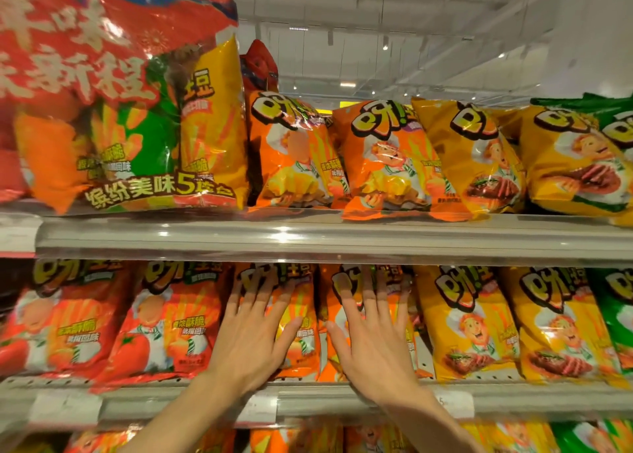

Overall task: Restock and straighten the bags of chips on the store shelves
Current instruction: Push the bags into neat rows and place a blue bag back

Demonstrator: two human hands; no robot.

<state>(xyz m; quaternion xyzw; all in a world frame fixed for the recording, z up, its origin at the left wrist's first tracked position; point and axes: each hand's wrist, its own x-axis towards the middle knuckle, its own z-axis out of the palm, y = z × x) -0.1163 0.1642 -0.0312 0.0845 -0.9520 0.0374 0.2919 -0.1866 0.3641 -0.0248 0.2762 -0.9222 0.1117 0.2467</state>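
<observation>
A shop: chip bags (price-tagged) on shelves.

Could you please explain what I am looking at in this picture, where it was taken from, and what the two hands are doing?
There is no machine here: a person wears a wide-angle camera on the head, so this single picture looks forward and down at their own hands. The left hand and right hand lie flat, fingers spread, against two orange chip bags in the middle of a store shelf. Neither hand grips anything; they press on the bag fronts. Beside them on that shelf stand red tomato bags to the left and yellow bags to the right. The upper shelf carries a large multipack at the left and more orange and yellow bags.
</observation>
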